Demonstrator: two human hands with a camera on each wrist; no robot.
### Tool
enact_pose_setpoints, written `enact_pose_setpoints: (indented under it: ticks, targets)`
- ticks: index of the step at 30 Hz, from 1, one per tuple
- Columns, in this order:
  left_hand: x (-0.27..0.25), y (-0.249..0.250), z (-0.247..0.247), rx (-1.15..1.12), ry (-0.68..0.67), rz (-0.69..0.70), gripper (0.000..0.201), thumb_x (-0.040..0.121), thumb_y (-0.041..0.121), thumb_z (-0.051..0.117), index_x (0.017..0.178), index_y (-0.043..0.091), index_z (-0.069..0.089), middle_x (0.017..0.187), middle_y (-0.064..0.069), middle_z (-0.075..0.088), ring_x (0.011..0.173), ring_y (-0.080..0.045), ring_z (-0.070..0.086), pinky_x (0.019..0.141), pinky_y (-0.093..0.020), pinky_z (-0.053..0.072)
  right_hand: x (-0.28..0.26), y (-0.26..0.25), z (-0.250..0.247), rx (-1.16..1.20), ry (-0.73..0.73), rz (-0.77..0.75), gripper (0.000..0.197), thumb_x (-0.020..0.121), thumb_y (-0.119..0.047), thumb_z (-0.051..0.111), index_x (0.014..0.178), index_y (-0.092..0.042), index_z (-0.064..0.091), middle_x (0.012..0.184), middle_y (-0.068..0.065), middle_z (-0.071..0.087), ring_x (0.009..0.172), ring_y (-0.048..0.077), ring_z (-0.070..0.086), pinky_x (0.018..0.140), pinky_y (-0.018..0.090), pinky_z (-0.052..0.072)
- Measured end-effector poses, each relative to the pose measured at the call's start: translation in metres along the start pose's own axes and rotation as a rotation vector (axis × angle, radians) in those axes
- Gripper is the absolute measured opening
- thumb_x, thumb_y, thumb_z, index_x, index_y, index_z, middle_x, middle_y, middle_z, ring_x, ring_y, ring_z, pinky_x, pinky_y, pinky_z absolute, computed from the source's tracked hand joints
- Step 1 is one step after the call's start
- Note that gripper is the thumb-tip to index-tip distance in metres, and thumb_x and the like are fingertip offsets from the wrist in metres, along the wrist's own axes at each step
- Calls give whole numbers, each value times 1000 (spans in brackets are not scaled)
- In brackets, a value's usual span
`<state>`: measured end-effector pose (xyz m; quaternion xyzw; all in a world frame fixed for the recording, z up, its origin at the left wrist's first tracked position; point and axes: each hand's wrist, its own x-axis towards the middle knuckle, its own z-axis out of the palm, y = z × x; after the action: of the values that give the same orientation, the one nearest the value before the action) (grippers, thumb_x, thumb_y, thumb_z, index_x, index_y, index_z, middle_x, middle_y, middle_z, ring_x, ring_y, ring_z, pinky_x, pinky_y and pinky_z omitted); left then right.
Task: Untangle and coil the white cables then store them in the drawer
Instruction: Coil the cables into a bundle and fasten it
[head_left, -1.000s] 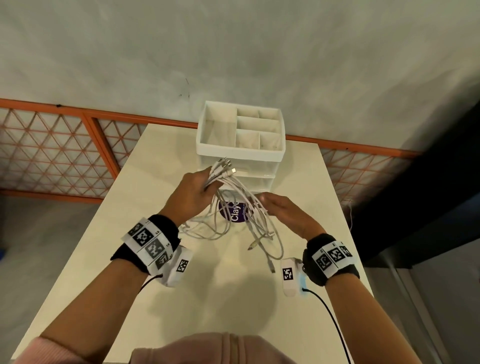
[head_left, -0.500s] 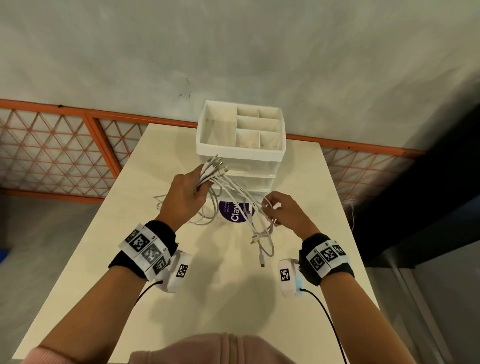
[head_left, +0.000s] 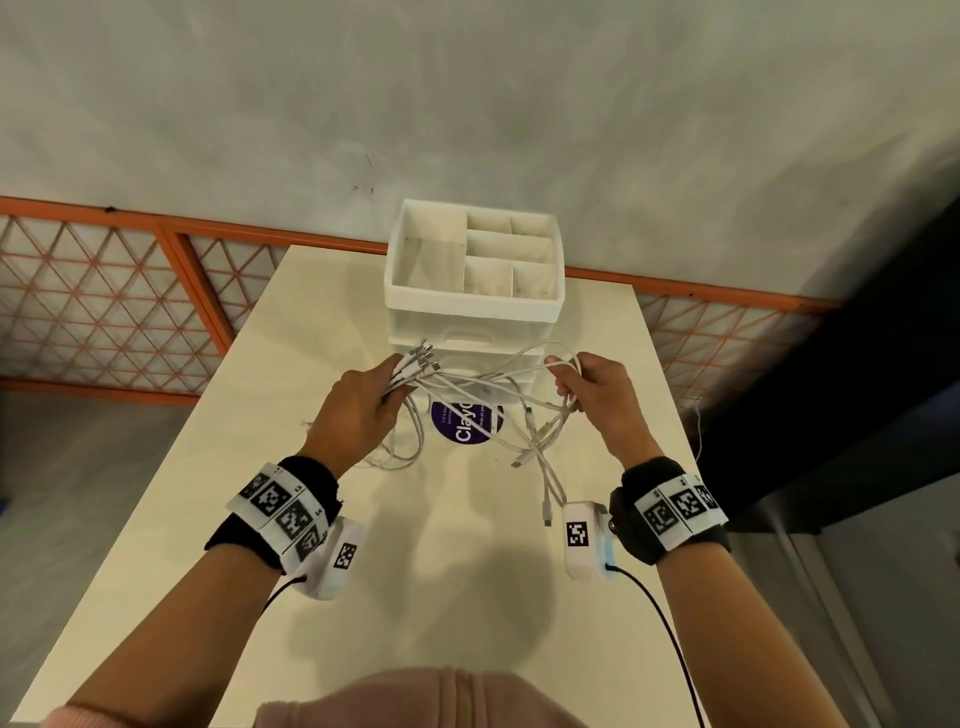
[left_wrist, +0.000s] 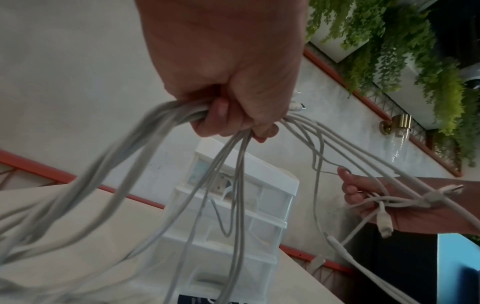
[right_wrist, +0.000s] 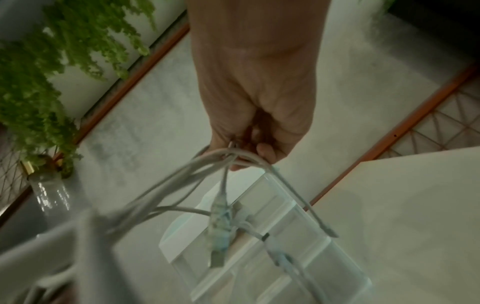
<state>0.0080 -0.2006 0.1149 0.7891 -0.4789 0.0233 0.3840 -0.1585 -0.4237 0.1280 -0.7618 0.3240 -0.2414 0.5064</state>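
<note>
Several tangled white cables (head_left: 483, 384) hang in the air between my two hands above the cream table (head_left: 260, 519). My left hand (head_left: 363, 410) grips a bundle of them, with the plug ends (head_left: 421, 358) sticking out past the fist; the left wrist view shows its curled fingers (left_wrist: 228, 117) round the cables (left_wrist: 233, 185). My right hand (head_left: 592, 384) holds other loops of the cables (right_wrist: 221, 162) out to the right, and loose ends (head_left: 545, 499) dangle below it. Behind the hands stands the white drawer unit (head_left: 472, 306) with translucent drawers, all closed.
A round purple sticker (head_left: 465, 421) lies on the table under the cables. An open divided tray forms the top of the drawer unit. An orange lattice railing (head_left: 104, 322) runs behind the table, and a dark surface (head_left: 857, 415) lies to the right.
My right hand has moved up and out to the right, pulling cable loops away from the left hand. The left hand has held the bundle almost still near the drawer unit.
</note>
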Motion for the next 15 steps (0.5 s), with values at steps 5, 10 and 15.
enact_pose_setpoints:
  ticks: [5,10,15]
  targets:
    - [0,2,2,15,-17,-11,48,85,33,42,122,5,54,71,-22,67,63,-43,60,58,-45,51,-4,-3,7,116,-59,53,27,96,-26,51,76,-10,42,61,3,46,52,20,59,50,29,52]
    - [2,3,-4,28,-5,-7,46,85,29,42,123,6,54,64,-20,64,56,-40,57,54,-44,50,-8,-4,2,-1,-159,27,44,96,-33,48,57,-14,43,45,-4,51,47,11,49,60,23,41]
    - [2,-9,-9,65,68,-43,44,86,24,46,123,1,54,68,-26,64,61,-45,59,56,-42,48,-12,11,-11,218,-521,173,43,82,-41,64,56,-20,38,57,0,32,58,17,24,61,28,25]
